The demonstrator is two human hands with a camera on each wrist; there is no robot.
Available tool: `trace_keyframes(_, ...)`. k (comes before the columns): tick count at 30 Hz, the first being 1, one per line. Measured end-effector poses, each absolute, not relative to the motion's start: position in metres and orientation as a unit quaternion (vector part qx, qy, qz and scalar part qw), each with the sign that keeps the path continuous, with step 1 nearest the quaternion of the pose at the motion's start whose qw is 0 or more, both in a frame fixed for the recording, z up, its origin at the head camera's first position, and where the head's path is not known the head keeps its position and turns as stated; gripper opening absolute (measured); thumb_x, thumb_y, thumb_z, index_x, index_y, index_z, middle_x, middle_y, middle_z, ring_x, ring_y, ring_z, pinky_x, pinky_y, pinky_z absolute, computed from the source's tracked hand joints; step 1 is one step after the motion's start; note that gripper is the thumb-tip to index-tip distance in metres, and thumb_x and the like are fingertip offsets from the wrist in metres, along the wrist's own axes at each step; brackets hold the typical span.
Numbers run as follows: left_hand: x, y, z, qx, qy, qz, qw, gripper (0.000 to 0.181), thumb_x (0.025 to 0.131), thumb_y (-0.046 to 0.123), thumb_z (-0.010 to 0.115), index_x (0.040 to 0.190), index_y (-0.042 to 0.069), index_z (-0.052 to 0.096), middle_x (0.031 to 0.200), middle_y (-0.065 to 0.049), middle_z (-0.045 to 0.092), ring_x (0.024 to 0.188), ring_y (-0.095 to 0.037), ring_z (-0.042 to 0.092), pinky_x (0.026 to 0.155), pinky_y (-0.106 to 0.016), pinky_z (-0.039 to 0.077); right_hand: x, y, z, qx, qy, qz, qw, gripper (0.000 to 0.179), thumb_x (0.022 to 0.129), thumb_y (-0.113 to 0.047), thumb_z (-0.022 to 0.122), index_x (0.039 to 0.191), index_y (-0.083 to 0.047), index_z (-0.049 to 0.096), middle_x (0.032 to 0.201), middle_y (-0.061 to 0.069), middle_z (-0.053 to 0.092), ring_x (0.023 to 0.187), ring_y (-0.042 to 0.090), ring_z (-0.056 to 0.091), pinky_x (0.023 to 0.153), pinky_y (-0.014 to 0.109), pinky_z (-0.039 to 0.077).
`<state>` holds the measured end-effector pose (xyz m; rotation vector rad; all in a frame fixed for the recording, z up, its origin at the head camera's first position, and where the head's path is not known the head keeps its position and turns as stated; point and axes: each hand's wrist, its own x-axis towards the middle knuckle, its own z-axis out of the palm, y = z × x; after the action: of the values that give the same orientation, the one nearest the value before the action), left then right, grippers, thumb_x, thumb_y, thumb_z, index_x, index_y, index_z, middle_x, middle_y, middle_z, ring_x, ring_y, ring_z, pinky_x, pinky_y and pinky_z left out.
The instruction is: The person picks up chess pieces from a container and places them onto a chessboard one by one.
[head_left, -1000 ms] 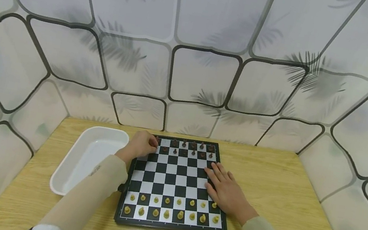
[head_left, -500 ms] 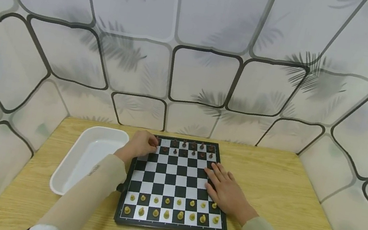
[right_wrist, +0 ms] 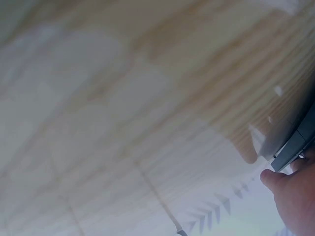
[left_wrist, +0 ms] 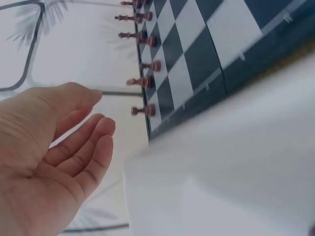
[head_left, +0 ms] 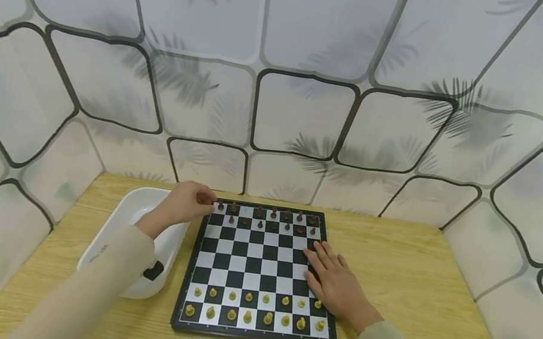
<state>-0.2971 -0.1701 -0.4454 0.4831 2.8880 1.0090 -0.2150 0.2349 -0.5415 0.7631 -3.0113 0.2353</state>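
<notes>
A chessboard (head_left: pixel 256 250) lies on the wooden table, with brown chess pieces in its far rows and yellow ones (head_left: pixel 246 315) in its near rows. My left hand (head_left: pixel 178 204) hovers beside the far left corner, its fingers loosely curled around nothing. Close by stands a brown rook (left_wrist: pixel 142 110) on the corner square, apart from the fingertips in the left wrist view. Flat on the board's right edge rests my right hand (head_left: pixel 338 284), fingers straight; in the right wrist view only part of it shows next to the dark board edge (right_wrist: pixel 295 147).
To the left of the board sits a white plastic tray (head_left: pixel 111 226), partly covered by my left forearm. A patterned wall (head_left: pixel 297 113) rises behind the table (head_left: pixel 396 264) and along both sides.
My left hand has withdrawn leftward off the board's far left corner, uncovering brown pieces there, and its forearm now crosses the tray. The right hand stays in place.
</notes>
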Motion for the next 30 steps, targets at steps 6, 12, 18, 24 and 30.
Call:
trace_keyframes(6,-0.285,-0.194,-0.444,0.162,0.931,0.327,-0.001,0.025,0.095,0.010,0.071,0.115,-0.004,0.075,0.103,-0.018,0.077,0.095,-0.033,0.074,0.083,-0.048,0.060,-0.214,0.235,-0.540,0.244,-0.966,0.079,0.014,0.061,0.111,-0.047,0.043,0.163,-0.015,0.041,0.171,0.016,0.033,0.160,0.038,0.027,0.122,0.065,0.033)
trace_keyframes(12,-0.270,-0.216,-0.439,0.163,0.934,0.319,-0.002,0.021,0.093,0.007,0.069,0.112,-0.001,0.077,0.100,-0.015,0.077,0.093,-0.030,0.073,0.082,-0.044,0.059,-0.214,0.235,-0.541,0.246,-0.966,0.082,0.016,0.060,0.111,-0.045,0.044,0.162,-0.014,0.042,0.170,0.017,0.034,0.160,0.039,0.028,0.122,0.066,0.033)
trace_keyframes(18,-0.257,-0.231,-0.436,0.148,0.945,0.289,0.034,0.017,0.094,0.013,0.072,0.109,0.006,0.079,0.098,-0.008,0.077,0.090,-0.022,0.068,0.077,-0.037,0.056,-0.215,0.235,-0.542,0.245,-0.966,0.086,0.011,0.060,0.111,-0.045,0.044,0.163,-0.014,0.041,0.171,0.017,0.033,0.160,0.038,0.027,0.123,0.065,0.031)
trace_keyframes(24,-0.244,-0.238,-0.439,0.149,0.946,0.281,0.060,0.014,0.093,0.010,0.074,0.105,0.007,0.079,0.095,-0.005,0.076,0.086,-0.018,0.065,0.077,-0.034,0.055,-0.214,0.236,-0.542,0.247,-0.965,0.085,0.014,0.060,0.111,-0.045,0.045,0.162,-0.014,0.042,0.170,0.017,0.035,0.160,0.040,0.028,0.122,0.066,0.033)
trace_keyframes(30,-0.233,-0.243,-0.446,0.145,0.946,0.279,0.083,0.013,0.092,0.011,0.076,0.104,0.007,0.079,0.093,-0.001,0.075,0.084,-0.015,0.062,0.077,-0.033,0.053,-0.215,0.236,-0.543,0.248,-0.965,0.081,0.020,0.060,0.111,-0.045,0.045,0.162,-0.013,0.042,0.170,0.018,0.036,0.159,0.040,0.029,0.121,0.066,0.033)
